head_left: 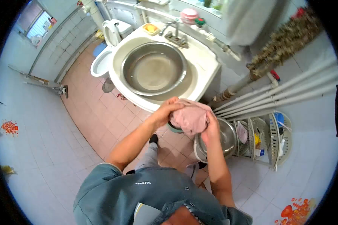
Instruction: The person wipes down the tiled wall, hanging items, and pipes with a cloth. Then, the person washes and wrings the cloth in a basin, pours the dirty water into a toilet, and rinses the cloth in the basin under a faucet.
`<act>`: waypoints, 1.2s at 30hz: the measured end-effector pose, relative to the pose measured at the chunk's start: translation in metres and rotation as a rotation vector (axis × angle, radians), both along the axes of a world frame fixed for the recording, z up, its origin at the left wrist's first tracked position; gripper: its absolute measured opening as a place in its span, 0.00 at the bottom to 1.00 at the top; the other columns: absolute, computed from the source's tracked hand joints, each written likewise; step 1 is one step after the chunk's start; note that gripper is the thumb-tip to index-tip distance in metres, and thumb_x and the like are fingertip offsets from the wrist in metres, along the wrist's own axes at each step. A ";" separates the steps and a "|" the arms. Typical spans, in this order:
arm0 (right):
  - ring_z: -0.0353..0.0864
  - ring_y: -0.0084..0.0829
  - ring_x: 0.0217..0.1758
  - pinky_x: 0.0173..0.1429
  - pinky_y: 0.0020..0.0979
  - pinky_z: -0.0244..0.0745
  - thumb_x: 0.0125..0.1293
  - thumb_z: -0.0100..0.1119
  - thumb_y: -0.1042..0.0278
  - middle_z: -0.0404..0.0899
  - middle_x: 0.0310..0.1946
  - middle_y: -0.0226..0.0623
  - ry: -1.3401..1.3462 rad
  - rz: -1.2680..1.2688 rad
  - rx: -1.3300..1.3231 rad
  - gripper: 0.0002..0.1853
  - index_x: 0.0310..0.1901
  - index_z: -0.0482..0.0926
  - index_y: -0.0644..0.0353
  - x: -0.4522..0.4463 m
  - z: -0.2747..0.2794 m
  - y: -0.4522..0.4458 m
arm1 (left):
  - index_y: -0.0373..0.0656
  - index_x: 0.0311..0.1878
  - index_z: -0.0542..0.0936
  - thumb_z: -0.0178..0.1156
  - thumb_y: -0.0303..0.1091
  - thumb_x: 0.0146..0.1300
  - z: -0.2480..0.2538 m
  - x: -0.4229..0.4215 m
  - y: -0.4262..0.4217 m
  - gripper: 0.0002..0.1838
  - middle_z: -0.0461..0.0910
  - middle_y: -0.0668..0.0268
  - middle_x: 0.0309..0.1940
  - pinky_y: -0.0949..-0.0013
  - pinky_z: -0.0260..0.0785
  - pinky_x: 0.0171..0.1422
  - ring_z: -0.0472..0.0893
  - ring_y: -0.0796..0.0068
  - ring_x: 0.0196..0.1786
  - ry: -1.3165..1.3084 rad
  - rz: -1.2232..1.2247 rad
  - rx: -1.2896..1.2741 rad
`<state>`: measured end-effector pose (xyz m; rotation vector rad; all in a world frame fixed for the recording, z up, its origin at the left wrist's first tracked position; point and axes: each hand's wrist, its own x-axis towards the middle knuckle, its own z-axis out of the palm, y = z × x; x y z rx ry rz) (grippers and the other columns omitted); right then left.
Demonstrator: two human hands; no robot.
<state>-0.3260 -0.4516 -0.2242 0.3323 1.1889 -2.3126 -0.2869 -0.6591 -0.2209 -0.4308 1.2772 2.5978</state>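
A bunched pink cloth (189, 117) is held up between my two hands, just off the sink's front edge. My left hand (169, 111) grips its left side, fingers bent over the top. On the right side, my right hand (212, 129) has its fingers closed on the cloth's edge. Beyond the cloth, a large metal basin (182, 77) with cloudy water rests in the white sink (210, 71). Under the cloth, part of a green rounded object shows; the rest of it is hidden.
A second metal basin (229, 140) stands low at the right, beside a corner shelf (268, 144) with bottles and boxes. White pipes (251, 98) run along the right wall. A toilet (100, 64) stands left of the sink, with a yellow soap dish (151, 29) on the sink's back corner.
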 end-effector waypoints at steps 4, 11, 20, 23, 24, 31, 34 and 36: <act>0.76 0.33 0.58 0.64 0.34 0.69 0.74 0.49 0.65 0.77 0.55 0.41 0.108 -0.011 0.016 0.17 0.56 0.74 0.68 -0.031 0.011 -0.104 | 0.41 0.48 0.77 0.69 0.31 0.57 0.016 -0.020 -0.111 0.16 0.82 0.63 0.41 0.71 0.77 0.48 0.82 0.73 0.41 -0.020 0.104 -0.400; 0.77 0.34 0.57 0.61 0.35 0.72 0.72 0.51 0.67 0.78 0.53 0.43 0.194 0.176 -0.049 0.15 0.54 0.75 0.68 -0.110 0.000 -0.213 | 0.39 0.48 0.80 0.73 0.32 0.48 -0.014 -0.079 -0.210 0.22 0.79 0.60 0.44 0.69 0.72 0.51 0.80 0.70 0.44 0.134 0.497 -1.239; 0.81 0.34 0.49 0.54 0.34 0.77 0.69 0.53 0.70 0.80 0.46 0.42 0.014 0.412 0.006 0.13 0.51 0.77 0.68 -0.148 -0.010 -0.253 | 0.47 0.64 0.72 0.77 0.33 0.39 -0.102 -0.061 -0.227 0.43 0.68 0.47 0.62 0.59 0.64 0.68 0.70 0.47 0.64 0.059 0.215 -1.435; 0.81 0.30 0.49 0.55 0.32 0.76 0.70 0.54 0.69 0.81 0.45 0.38 0.078 0.565 -0.115 0.12 0.50 0.78 0.65 -0.150 0.040 -0.264 | 0.51 0.72 0.62 0.79 0.34 0.37 -0.104 -0.085 -0.224 0.54 0.55 0.45 0.71 0.58 0.62 0.72 0.65 0.43 0.69 0.149 0.127 -1.544; 0.81 0.30 0.49 0.55 0.32 0.76 0.70 0.54 0.69 0.81 0.45 0.38 0.071 0.555 -0.107 0.12 0.50 0.78 0.65 -0.151 0.054 -0.266 | 0.53 0.75 0.57 0.79 0.34 0.36 -0.105 -0.094 -0.224 0.59 0.48 0.45 0.75 0.58 0.60 0.74 0.62 0.42 0.71 0.207 0.052 -1.628; 0.80 0.31 0.49 0.58 0.31 0.73 0.69 0.56 0.68 0.81 0.46 0.38 0.268 0.340 0.140 0.15 0.53 0.77 0.66 -0.185 0.018 -0.259 | 0.44 0.48 0.82 0.61 0.40 0.59 -0.089 -0.156 -0.289 0.16 0.82 0.52 0.44 0.53 0.72 0.53 0.79 0.46 0.51 0.081 -0.075 -1.312; 0.77 0.30 0.53 0.57 0.27 0.72 0.68 0.58 0.63 0.78 0.52 0.39 0.238 0.049 0.446 0.22 0.59 0.72 0.66 -0.180 -0.039 -0.252 | 0.44 0.48 0.82 0.63 0.41 0.56 -0.121 -0.182 -0.309 0.18 0.81 0.55 0.42 0.52 0.72 0.54 0.79 0.51 0.51 0.079 0.033 -1.615; 0.71 0.34 0.60 0.58 0.37 0.70 0.66 0.60 0.55 0.70 0.61 0.41 -0.018 -0.067 0.819 0.33 0.68 0.63 0.59 -0.148 -0.048 -0.271 | 0.45 0.42 0.83 0.65 0.41 0.49 -0.140 -0.184 -0.304 0.17 0.82 0.54 0.41 0.54 0.73 0.54 0.81 0.52 0.48 0.138 -0.405 -1.874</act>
